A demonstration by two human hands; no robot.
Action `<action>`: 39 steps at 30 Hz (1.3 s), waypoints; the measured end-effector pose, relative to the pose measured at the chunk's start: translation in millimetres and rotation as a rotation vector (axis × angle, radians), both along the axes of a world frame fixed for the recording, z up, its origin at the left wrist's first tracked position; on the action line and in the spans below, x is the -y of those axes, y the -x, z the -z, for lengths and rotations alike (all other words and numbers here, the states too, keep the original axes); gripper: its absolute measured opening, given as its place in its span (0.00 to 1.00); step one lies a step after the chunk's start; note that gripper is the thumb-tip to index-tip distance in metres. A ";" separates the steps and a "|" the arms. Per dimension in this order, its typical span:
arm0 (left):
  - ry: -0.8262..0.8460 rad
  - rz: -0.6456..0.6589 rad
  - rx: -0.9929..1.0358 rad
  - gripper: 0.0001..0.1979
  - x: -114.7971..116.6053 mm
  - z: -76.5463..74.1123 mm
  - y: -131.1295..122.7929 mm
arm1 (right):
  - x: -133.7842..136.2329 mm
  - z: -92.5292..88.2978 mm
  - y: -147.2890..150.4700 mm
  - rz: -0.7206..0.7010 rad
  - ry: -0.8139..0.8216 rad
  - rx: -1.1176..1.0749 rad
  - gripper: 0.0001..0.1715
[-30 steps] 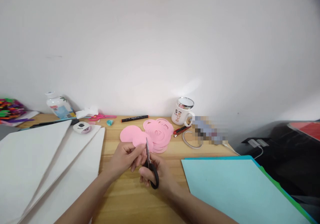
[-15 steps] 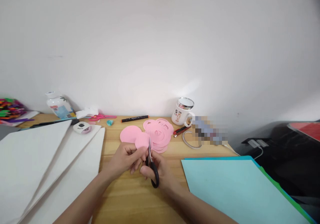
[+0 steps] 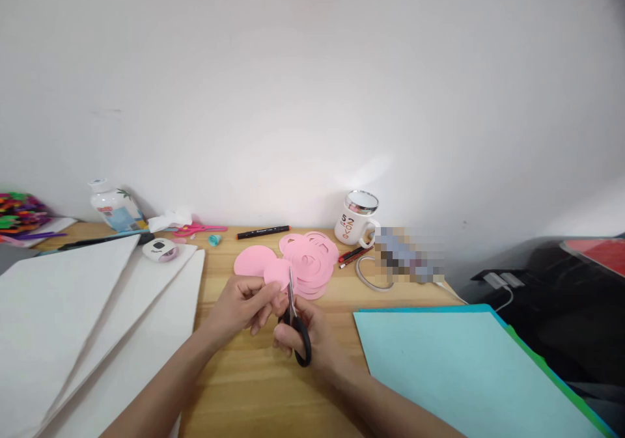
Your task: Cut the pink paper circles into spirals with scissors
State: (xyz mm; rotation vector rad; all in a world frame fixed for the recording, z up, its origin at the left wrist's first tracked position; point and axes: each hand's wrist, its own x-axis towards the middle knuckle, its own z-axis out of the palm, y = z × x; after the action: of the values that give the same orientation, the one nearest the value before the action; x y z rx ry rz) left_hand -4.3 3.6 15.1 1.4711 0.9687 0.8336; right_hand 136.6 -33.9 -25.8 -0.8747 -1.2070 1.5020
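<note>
Between thumb and fingers, my left hand (image 3: 248,302) pinches a small round piece of pink paper (image 3: 277,274). My right hand (image 3: 308,328) is wrapped round the black handles of a pair of scissors (image 3: 301,342). The blades point away from me and lie at the right edge of the pink paper, nearly closed. Behind the held paper, on the wooden table (image 3: 254,386), rest a larger pink paper circle (image 3: 254,260) and a pile of pink paper cutouts (image 3: 310,260). The fingertips of my left hand are close beside the blades.
White sheets (image 3: 58,321) cover the left side, with a small white device (image 3: 159,249) on them. Turquoise paper (image 3: 454,366) lies at the right. Along the wall stand a white bottle (image 3: 117,207) and a mug (image 3: 355,220), with a black marker (image 3: 263,232) and pink scissors (image 3: 200,230) between.
My left hand has shifted slightly left with the pink paper. The scissors have tilted a little to the left at their tips. Everything else stays in place.
</note>
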 end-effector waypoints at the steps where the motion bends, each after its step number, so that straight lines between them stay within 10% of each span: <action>1: 0.000 -0.003 -0.002 0.20 0.1 -0.1 0.0 | 0.1 0.2 0.1 0.003 0.005 0.002 0.21; 39: -0.020 -0.029 -0.049 0.20 3.1 0.6 -3.5 | 3.0 3.5 2.2 -0.100 0.000 -0.081 0.22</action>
State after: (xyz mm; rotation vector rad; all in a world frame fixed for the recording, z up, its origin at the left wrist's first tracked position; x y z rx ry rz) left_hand -0.8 0.5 14.5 1.5033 1.0226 0.8334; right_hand 134.4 -36.9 -29.3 -0.7551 -1.2064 1.6021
